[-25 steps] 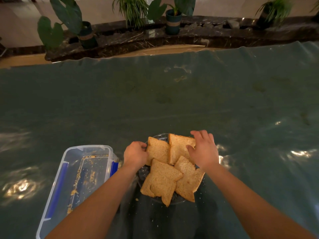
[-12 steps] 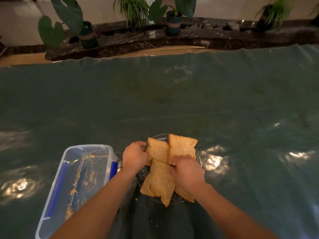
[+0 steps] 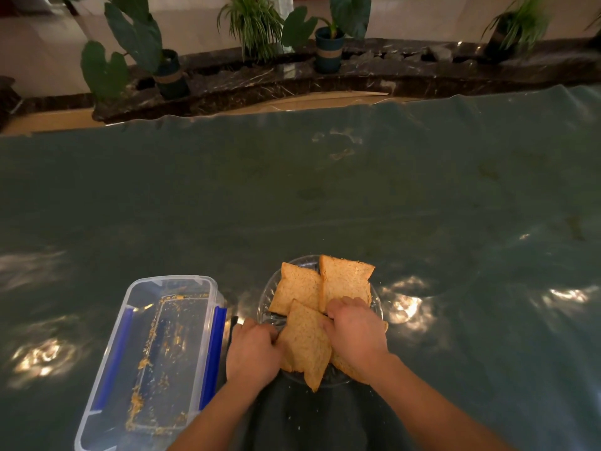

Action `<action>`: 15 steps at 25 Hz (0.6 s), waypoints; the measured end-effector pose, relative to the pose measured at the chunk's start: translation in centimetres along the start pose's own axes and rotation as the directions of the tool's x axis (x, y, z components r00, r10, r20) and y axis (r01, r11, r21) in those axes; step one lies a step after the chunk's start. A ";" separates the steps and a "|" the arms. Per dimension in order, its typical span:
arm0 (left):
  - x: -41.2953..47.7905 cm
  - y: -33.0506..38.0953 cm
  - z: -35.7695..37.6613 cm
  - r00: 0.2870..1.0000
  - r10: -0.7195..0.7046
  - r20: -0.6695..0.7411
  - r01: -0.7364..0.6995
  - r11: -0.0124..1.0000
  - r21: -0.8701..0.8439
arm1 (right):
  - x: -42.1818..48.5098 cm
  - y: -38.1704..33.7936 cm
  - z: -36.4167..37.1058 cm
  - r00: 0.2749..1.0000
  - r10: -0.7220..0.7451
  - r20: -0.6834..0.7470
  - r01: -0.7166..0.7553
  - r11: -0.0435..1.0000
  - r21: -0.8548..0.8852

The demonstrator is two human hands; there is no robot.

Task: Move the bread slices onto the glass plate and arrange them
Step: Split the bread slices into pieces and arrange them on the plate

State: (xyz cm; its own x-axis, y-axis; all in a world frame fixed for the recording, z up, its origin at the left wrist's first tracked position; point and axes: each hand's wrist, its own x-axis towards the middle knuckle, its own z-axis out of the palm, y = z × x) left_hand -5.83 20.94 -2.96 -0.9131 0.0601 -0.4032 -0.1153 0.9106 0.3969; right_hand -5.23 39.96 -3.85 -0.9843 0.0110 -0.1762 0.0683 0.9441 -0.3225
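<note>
Several brown bread slices lie fanned on a round glass plate (image 3: 265,304) near the table's front edge. Two slices sit at the back: one on the left (image 3: 297,288) and one on the right (image 3: 346,281). A front slice (image 3: 305,346) points toward me and overhangs the plate's near rim. My left hand (image 3: 252,351) grips this front slice at its left edge. My right hand (image 3: 356,333) rests on top of a further slice on the right, covering most of it, with fingers touching the front slice's right edge.
A clear plastic container (image 3: 156,359) with blue clips stands left of the plate, holding only crumbs. A dark green glossy cloth (image 3: 325,196) covers the table. Potted plants (image 3: 328,43) line a dark stone ledge beyond the far edge.
My left hand has moved from the back left slice down to the front slice's left edge. My right hand came down from the back right slice onto the front right one.
</note>
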 end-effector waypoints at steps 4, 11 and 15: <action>1.7 0.5 -1.7 0.996 -0.083 -0.040 0.074 0.980 -0.184 | -0.4 -0.1 0.2 0.997 0.062 0.035 -0.064 0.997 0.045; 2.8 0.7 -1.4 0.996 -0.073 -0.058 0.066 0.990 -0.123 | 0.2 0.4 -0.5 0.984 0.156 0.090 -0.166 0.980 0.111; 4.4 1.9 -1.8 0.990 -0.059 -0.129 0.058 0.998 -0.019 | 3.6 4.3 -2.8 0.928 0.346 -0.140 -0.295 0.910 0.291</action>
State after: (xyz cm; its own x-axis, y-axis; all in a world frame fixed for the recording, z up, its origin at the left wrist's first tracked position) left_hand -10.78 22.25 -2.52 -0.9474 -0.0473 -0.3165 -0.1749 0.9048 0.3883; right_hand -8.92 44.97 -3.24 -0.9124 0.3831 -0.1443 0.4001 0.7599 -0.5123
